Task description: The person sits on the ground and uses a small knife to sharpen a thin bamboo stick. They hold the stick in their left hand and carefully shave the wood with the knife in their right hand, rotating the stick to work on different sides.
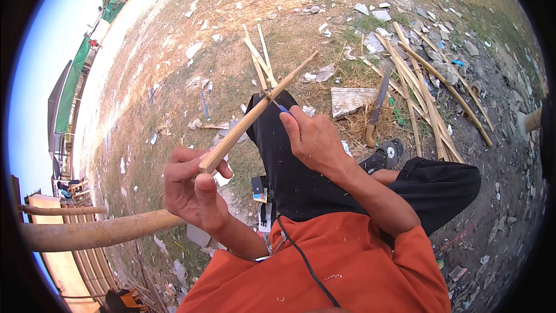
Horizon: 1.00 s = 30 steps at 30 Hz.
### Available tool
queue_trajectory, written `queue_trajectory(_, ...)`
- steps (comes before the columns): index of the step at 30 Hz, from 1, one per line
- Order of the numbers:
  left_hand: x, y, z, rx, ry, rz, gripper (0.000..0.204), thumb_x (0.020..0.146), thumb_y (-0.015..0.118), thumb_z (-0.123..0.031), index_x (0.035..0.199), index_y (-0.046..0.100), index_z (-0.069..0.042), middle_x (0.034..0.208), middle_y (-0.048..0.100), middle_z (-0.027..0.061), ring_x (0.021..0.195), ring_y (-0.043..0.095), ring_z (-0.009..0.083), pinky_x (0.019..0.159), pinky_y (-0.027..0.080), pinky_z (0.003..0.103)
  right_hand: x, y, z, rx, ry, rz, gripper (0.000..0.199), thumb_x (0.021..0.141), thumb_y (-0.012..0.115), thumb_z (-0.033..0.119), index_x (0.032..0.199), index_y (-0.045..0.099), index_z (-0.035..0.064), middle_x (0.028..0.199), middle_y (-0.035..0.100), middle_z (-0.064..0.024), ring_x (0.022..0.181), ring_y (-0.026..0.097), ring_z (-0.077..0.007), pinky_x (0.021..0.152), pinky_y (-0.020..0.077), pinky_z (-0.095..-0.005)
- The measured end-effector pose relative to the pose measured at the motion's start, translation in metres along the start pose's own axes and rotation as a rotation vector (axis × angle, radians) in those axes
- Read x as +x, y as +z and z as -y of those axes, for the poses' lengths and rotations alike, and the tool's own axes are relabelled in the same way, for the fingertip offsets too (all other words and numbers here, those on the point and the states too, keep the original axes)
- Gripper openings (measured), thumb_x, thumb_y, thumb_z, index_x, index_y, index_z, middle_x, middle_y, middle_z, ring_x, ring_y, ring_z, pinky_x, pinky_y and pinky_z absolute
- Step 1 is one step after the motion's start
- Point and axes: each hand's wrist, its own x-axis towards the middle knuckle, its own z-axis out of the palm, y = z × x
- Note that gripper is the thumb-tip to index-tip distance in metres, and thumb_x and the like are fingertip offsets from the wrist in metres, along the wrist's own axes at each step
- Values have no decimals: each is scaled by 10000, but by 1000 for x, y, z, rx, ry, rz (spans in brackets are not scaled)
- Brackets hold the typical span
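Note:
A long, pale stick of bamboo or wood [246,124] slants away from me, its cut near end toward my left hand and its thin far end over my knee. My left hand [197,185] is closed round the near end, thumb beneath it and fingers along its side. In my right hand [317,139] is a small knife with a blue handle [283,109], mostly hidden by the fingers. Its short blade crosses the stick about midway and touches it. Below the stick is my black-trousered knee [272,133].
Split bamboo strips [418,90] lie in a pile at the right. Beside them are a large knife with a wooden handle [378,110] and a pale wooden block [350,102]. A thick bamboo pole [110,232] juts in at the left. Litter is scattered over the ground.

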Motion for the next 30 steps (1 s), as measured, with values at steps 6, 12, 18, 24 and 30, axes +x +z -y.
queue_trajectory(6,-6,-2,-3,7,-18,36,348,889,671,-303,911,578,32,777,537,137,560,542,171,523,442,270,4,8,-19,5,-27,-20,322,1002,454,279,816,503,21,537,526,-210,528,562,-433,477,427,-511)
queue_trajectory(12,0,-7,-1,27,4,7,339,896,666,-300,917,579,27,769,535,133,560,544,177,523,441,270,9,3,4,3,-29,-4,330,1002,454,301,855,539,18,554,549,-227,544,577,-447,492,440,-532)
queue_trajectory(18,-4,-7,-6,78,2,77,310,942,605,-297,916,554,8,784,507,119,593,510,173,517,413,267,26,14,-49,-244,43,-78,377,998,437,375,864,557,45,619,597,-242,600,622,-440,527,491,-533)
queue_trajectory(24,-6,-3,-9,75,26,129,323,933,620,-294,913,567,24,766,509,110,590,509,159,525,395,253,22,29,-94,-309,11,-99,357,995,449,367,848,527,51,553,582,-202,546,623,-408,495,493,-503)
queue_trajectory(30,-2,0,-14,55,-23,75,254,930,632,-222,888,560,19,770,474,74,596,509,140,541,395,249,31,43,-105,-488,-8,-201,339,983,480,372,853,499,60,534,588,-157,484,622,-338,441,492,-440)
